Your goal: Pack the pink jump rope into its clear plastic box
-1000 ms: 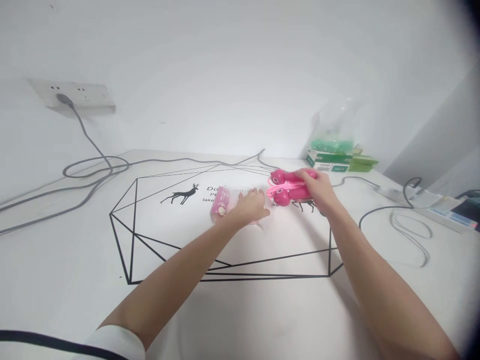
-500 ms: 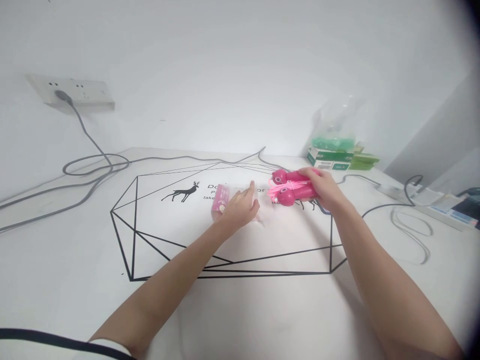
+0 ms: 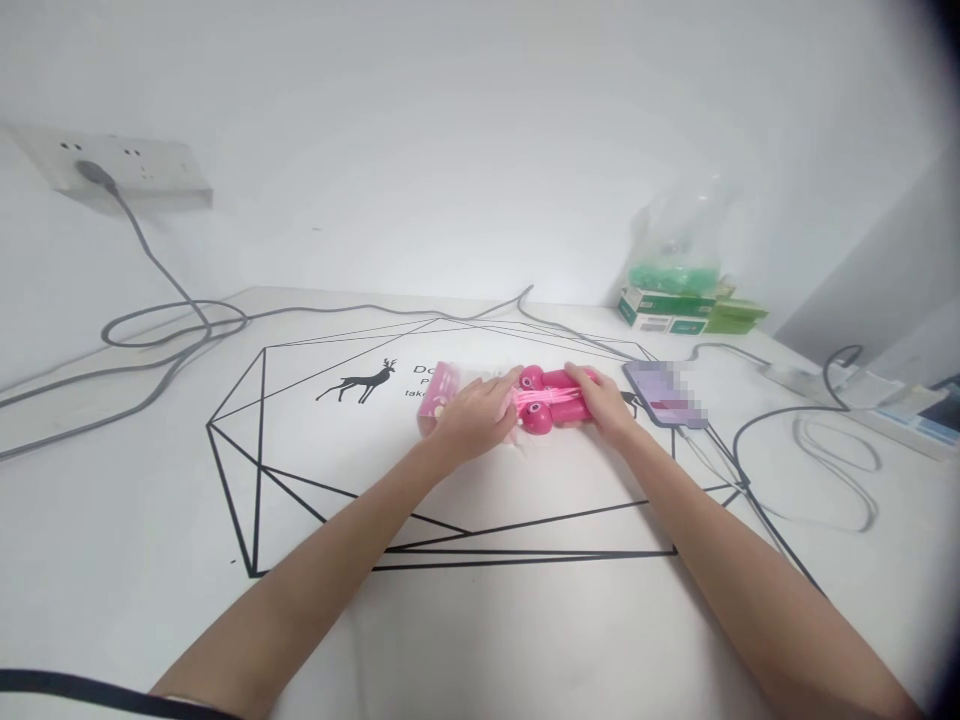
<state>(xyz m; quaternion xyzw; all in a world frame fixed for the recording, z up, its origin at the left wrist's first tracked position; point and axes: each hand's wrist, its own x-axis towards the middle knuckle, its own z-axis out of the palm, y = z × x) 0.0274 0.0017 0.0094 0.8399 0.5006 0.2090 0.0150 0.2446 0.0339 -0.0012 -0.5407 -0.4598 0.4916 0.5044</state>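
A bundled pink jump rope [image 3: 551, 397] lies level just above or on the mat, its two rounded handles with eye-like faces pointing left. My right hand [image 3: 606, 403] is closed round the right end of those handles. Beside them, a clear plastic bag with a pink printed end [image 3: 435, 402] lies flat. My left hand [image 3: 480, 415] grips this bag from above near its opening, covering most of it, with the fingertips close to the handle heads. Whether the heads have entered the bag I cannot tell.
A phone [image 3: 664, 393] with a cable lies right of my right hand. Green-and-white boxes [image 3: 667, 308] under a clear bag [image 3: 679, 240] stand at the back right. Grey cables [image 3: 172, 320] run along the wall from a socket strip [image 3: 142, 170]. The white mat [image 3: 525, 500] has black lines.
My right hand has brought the jump rope left and down, up against the bag's opening. The phone behind it now shows. My left hand has stayed on the bag.
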